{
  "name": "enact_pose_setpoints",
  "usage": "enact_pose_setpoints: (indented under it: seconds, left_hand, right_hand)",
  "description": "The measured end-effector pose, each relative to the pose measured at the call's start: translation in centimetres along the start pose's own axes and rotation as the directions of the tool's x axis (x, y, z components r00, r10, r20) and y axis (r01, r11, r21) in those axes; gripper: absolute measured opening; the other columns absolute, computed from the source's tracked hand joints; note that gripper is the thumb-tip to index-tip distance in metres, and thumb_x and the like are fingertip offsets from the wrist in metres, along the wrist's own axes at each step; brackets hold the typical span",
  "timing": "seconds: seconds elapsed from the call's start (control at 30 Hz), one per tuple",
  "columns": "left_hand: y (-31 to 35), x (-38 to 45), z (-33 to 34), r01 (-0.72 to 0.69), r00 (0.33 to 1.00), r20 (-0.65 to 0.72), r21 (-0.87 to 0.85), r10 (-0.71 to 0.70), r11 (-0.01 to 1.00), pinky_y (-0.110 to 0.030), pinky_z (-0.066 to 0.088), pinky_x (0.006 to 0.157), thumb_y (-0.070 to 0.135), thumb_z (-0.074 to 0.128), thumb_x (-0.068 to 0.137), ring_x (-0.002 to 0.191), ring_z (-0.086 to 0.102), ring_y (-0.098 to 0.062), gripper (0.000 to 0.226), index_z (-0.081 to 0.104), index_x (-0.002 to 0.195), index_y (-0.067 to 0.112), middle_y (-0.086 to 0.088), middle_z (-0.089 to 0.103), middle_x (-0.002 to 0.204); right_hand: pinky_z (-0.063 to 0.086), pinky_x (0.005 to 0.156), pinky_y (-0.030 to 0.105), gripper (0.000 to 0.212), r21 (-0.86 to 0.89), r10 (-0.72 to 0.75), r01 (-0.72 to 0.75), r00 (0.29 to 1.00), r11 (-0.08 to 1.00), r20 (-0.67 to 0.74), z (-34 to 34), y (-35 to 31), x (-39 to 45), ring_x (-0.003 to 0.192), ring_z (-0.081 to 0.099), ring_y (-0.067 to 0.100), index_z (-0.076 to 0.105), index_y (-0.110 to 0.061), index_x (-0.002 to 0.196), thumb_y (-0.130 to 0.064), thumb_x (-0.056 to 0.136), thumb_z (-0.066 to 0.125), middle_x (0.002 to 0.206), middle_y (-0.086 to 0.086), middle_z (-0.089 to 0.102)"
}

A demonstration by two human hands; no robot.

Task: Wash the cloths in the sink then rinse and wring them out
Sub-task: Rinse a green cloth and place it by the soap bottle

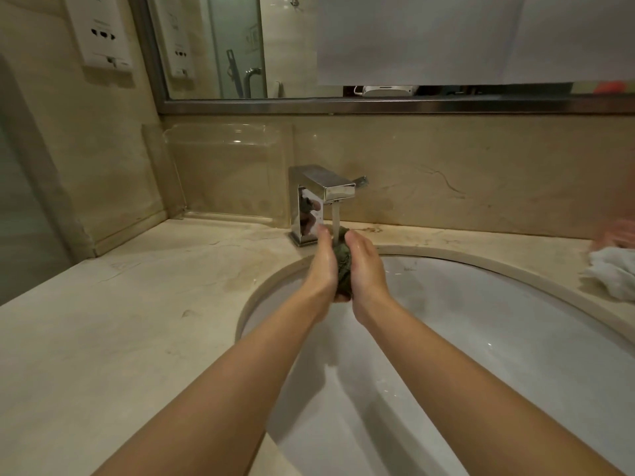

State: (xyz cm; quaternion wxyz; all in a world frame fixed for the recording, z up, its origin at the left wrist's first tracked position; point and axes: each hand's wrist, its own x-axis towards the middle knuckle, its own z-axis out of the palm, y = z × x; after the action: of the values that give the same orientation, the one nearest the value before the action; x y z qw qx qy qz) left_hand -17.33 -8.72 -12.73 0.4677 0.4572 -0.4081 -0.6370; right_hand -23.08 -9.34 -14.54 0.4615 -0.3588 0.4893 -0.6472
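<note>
— Two hands on one cloth, is that it?

— Yes. My left hand (pixel 323 261) and my right hand (pixel 365 266) have the dark green cloth (pixel 343 266) pressed between the palms, bunched into a wad, right under the running stream from the chrome tap (pixel 321 197) and above the back of the white sink (pixel 481 338).

— How are your fingers lying?

— Fairly straight and close together, pointing toward the tap, squeezing the wad from both sides. I can't tell how the fingertips on the far side sit; the cloth and the water hide them.

— How does it feel to handle?

— Going by its look, soft and limp, soaked through, so heavier than when dry and likely slippery. It won't break, but a loose end could slide out and drop into the basin.

— Where would you take hold for the wring?

— I'd judge one fist at each end of the wad, then twist opposite ways over the bowl so the water falls in.

— And the other one?

— A white cloth (pixel 613 276) lies crumpled on the beige counter (pixel 137 321), to the right of the sink, well apart from my hands.
</note>
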Motion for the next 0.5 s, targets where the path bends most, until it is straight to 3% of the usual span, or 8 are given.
enact_pose_setpoints:
  seconds: [0.1, 0.2, 0.27, 0.33, 0.4, 0.5]
  left_hand:
    - [-0.5, 0.6, -0.5, -0.098, 0.979, -0.142, 0.289, 0.144, 0.952, -0.031, 0.048, 0.061, 0.062, 0.011, 0.098, 0.087, 0.066, -0.027, 0.070, 0.066, 0.114, 0.022, -0.011, 0.069, 0.097]
    - [-0.4, 0.9, -0.9, -0.125, 0.960, -0.197, 0.327, 0.198, 0.937, -0.025, 0.044, 0.047, 0.045, 0.018, 0.105, 0.061, 0.060, -0.022, 0.054, 0.063, 0.094, 0.018, -0.010, 0.065, 0.077]
    - [-0.3, 0.9, -1.1, -0.091, 0.960, -0.220, 0.329, 0.170, 0.940, -0.022, 0.033, 0.040, 0.038, 0.024, 0.105, 0.049, 0.050, -0.020, 0.045, 0.057, 0.084, 0.016, -0.007, 0.056, 0.064]
    - [-0.4, 1.2, -1.3, -0.057, 0.964, -0.232, 0.299, 0.130, 0.953, -0.022, 0.030, 0.040, 0.037, 0.027, 0.104, 0.046, 0.046, -0.020, 0.043, 0.058, 0.087, 0.011, -0.007, 0.053, 0.060]
    - [-0.7, 1.5, -1.4, -0.052, 0.968, -0.219, 0.317, 0.126, 0.947, -0.021, 0.028, 0.038, 0.034, 0.029, 0.104, 0.044, 0.044, -0.019, 0.038, 0.057, 0.087, 0.014, -0.007, 0.051, 0.059]
    - [-0.9, 1.4, -1.5, -0.050, 0.971, -0.201, 0.347, 0.126, 0.937, -0.020, 0.027, 0.037, 0.033, 0.030, 0.104, 0.044, 0.042, -0.018, 0.030, 0.051, 0.083, 0.026, -0.006, 0.050, 0.060]
  right_hand:
    - [0.054, 0.076, 0.034, 0.025, -0.049, 0.010, -0.010, 1.000, 0.999, 0.009, 0.4, 0.3, 0.0, 0.092, 0.066, 0.019, 0.067, -0.027, 0.095, -0.032, 0.100, 0.043, 0.096, 0.001, 0.071]
    - [0.048, 0.060, 0.029, 0.028, -0.101, -0.001, 0.002, 1.000, 0.995, 0.016, 0.7, 0.5, 0.1, 0.077, 0.062, 0.019, 0.064, -0.025, 0.091, -0.033, 0.102, 0.038, 0.084, 0.001, 0.066]
    - [0.048, 0.066, 0.032, 0.028, -0.127, -0.005, 0.005, 1.000, 0.992, -0.004, 1.0, 0.7, 0.3, 0.077, 0.060, 0.020, 0.063, -0.022, 0.100, -0.031, 0.103, 0.037, 0.083, 0.001, 0.062]
    - [0.052, 0.077, 0.039, 0.032, -0.152, -0.009, 0.001, 0.999, 0.988, -0.048, 1.4, 0.9, 0.4, 0.087, 0.061, 0.027, 0.063, -0.017, 0.111, -0.032, 0.102, 0.035, 0.090, 0.005, 0.063]
    - [0.051, 0.089, 0.049, 0.035, -0.202, -0.037, 0.015, 0.994, 0.979, -0.103, 1.6, 1.4, 0.6, 0.096, 0.062, 0.033, 0.063, -0.015, 0.103, -0.034, 0.102, 0.034, 0.097, 0.010, 0.065]
    - [0.048, 0.095, 0.049, 0.036, -0.283, -0.082, 0.034, 0.984, 0.958, -0.159, 1.5, 1.7, 0.7, 0.101, 0.061, 0.031, 0.064, -0.013, 0.103, -0.031, 0.104, 0.032, 0.104, 0.012, 0.067]
